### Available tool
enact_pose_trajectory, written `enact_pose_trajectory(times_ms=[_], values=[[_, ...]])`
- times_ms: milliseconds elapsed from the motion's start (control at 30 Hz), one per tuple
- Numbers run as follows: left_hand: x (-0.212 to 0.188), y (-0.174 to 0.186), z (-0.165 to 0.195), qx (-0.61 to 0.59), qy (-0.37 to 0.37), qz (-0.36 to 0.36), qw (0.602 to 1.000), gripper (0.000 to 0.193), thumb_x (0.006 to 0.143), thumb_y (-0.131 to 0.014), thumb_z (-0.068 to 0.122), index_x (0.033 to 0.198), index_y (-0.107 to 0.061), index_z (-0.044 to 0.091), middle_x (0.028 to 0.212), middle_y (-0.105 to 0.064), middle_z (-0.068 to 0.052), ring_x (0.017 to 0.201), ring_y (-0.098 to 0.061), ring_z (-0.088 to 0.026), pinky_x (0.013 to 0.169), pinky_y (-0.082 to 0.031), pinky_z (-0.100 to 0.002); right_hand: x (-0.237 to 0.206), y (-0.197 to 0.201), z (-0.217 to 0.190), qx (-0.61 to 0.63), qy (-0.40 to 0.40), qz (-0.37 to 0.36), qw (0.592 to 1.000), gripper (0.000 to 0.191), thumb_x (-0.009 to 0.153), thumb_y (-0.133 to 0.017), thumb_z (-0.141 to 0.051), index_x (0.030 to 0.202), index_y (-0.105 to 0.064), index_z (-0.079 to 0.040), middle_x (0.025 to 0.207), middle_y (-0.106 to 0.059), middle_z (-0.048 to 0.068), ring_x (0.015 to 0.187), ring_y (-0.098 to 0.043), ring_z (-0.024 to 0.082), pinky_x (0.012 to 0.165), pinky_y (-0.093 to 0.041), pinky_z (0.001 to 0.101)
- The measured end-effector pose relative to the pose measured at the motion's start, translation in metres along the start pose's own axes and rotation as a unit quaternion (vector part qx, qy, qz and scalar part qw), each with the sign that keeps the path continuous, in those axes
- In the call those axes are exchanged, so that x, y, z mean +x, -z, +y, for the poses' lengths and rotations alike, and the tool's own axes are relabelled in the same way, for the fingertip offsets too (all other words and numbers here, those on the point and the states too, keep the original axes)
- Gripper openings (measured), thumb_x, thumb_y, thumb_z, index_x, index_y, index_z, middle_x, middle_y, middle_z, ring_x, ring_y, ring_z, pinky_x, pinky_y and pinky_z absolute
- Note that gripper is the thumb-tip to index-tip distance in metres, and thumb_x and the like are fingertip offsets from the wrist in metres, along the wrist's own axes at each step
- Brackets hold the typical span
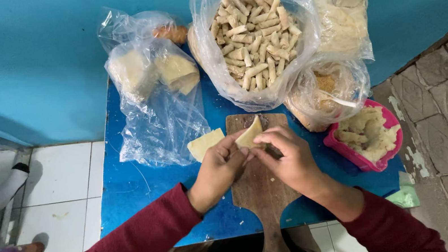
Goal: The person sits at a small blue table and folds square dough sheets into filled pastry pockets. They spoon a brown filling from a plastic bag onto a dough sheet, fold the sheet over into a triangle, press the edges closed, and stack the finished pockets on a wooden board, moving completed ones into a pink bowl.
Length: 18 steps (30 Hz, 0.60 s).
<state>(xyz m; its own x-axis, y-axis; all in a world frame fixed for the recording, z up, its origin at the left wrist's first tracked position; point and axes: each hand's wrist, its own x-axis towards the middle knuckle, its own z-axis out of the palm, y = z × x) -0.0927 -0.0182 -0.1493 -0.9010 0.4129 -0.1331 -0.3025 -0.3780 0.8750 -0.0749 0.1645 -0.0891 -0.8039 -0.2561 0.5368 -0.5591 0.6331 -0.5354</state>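
Maroon sleeves (pixel 137 250) framed the wooden cutting board (pixel 258 179), which lay on a blue table (pixel 128 183). Beyond the board sat a large clear bag of finished rolls (pixel 252 31); to its right, a pink bowl of filling (pixel 365 137). Over the board's far end, the left hand (pixel 219 169) and right hand (pixel 290 157) pinched their fingertips together on a pale pastry wrapper (pixel 250 135). It looked thin, limp and easily torn, best held lightly by its edges.
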Motion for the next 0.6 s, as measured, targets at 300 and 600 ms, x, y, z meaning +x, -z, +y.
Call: enact_pose_trajectory(times_ms=[300, 600], values=[[-0.002, -0.002, -0.013, 0.037, -0.037, 0.044, 0.998, 0.017, 0.099, -0.069, 0.011, 0.111, -0.067, -0.001, 0.088, -0.072, 0.0, 0.075, -0.063, -0.001, 0.064, -0.05, -0.018, -0.002, -0.004, 0.002, 0.022, -0.007, 0.0, 1.0, 0.024, 0.083, -0.081, -0.003, 0.103, -0.068, -0.005, 0.104, -0.072, 0.011, 0.094, -0.074, 0.026, 0.077, -0.059, 0.0317], [-0.007, -0.008, -0.01, 0.143, -0.082, 0.07, 0.984, 0.015, 0.099, -0.066, 0.012, 0.107, -0.067, -0.001, 0.08, -0.068, 0.003, 0.069, -0.057, 0.0, 0.059, -0.046, -0.018, -0.014, -0.004, 0.011, 0.075, -0.041, -0.023, 0.996, 0.017, 0.088, -0.072, 0.003, 0.101, -0.063, -0.003, 0.1, -0.069, 0.007, 0.089, -0.072, 0.019, 0.077, -0.057, 0.029]])
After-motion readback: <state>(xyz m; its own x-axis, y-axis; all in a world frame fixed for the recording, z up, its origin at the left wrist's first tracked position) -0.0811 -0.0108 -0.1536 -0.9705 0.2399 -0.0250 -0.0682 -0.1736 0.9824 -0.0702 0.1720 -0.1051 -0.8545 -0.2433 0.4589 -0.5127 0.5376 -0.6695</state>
